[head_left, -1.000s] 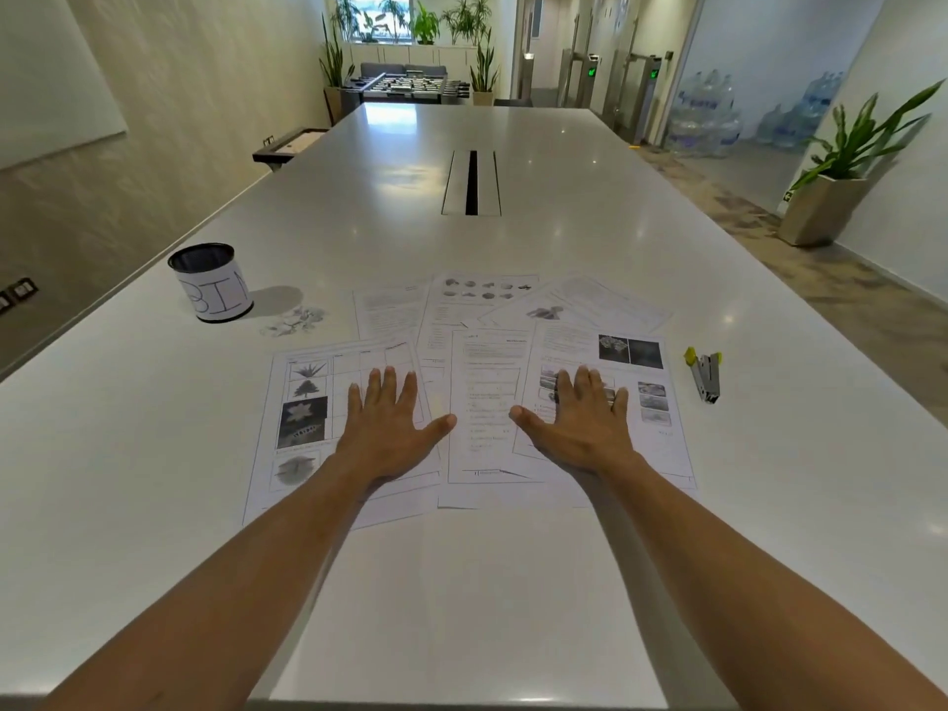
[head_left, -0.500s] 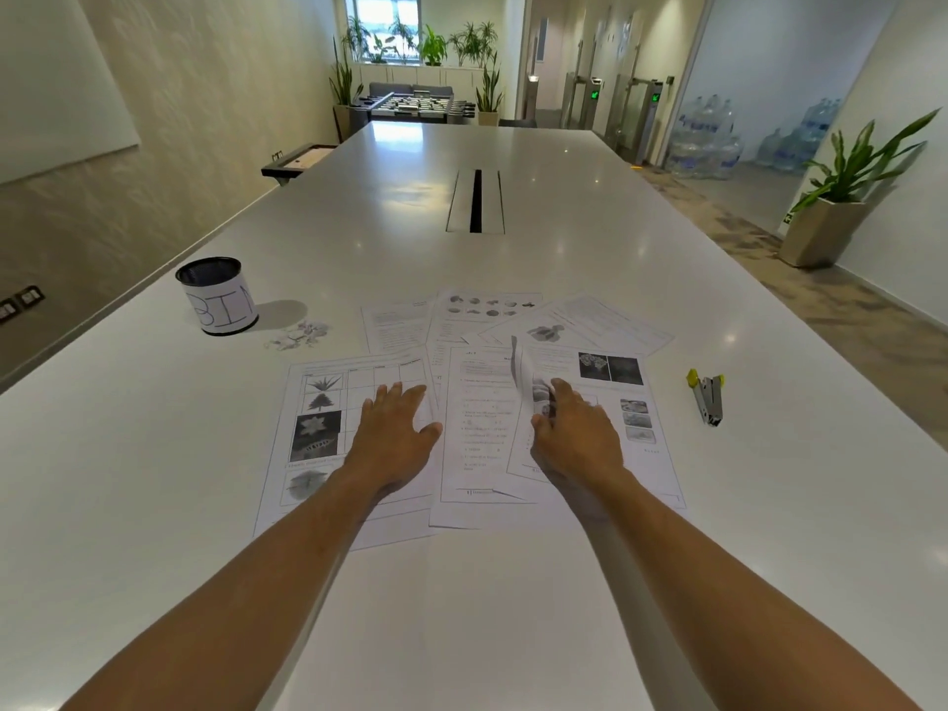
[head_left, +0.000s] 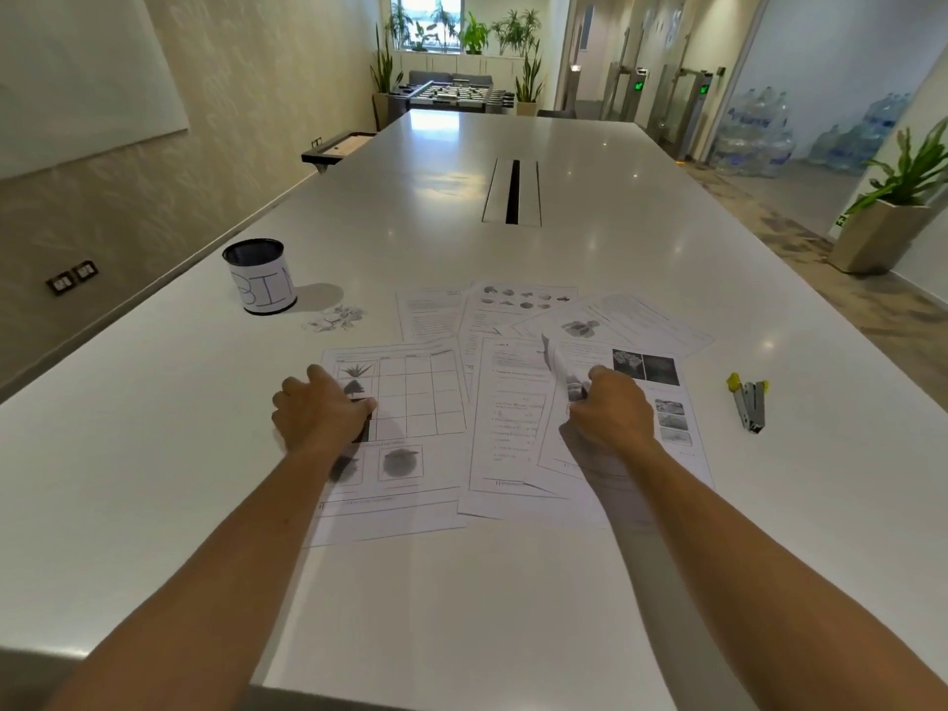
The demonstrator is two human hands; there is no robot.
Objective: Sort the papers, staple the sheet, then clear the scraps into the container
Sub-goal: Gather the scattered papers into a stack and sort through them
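Note:
Several printed papers lie spread on the white table [head_left: 461,582]. My left hand [head_left: 320,415] is curled at the left edge of the grid sheet [head_left: 418,397], thumb on top of it. My right hand [head_left: 608,410] pinches the left edge of the photo sheet [head_left: 646,369], and that edge curls up off the text sheet [head_left: 508,418] beside it. More papers [head_left: 518,305] fan out behind. A small pile of paper scraps [head_left: 336,318] lies next to the black container labelled BIN [head_left: 260,277] at the left. A grey stapler with yellow ends [head_left: 749,402] lies to the right of the papers.
A cable slot [head_left: 513,192] runs along the table's middle farther back. The table's left edge runs close to the wall. A potted plant [head_left: 892,218] stands on the floor at the right, with water bottles behind it.
Both hands went from flat on the papers to curled. My left hand slid to the grid sheet's left edge. My right hand has lifted the photo sheet's left edge higher.

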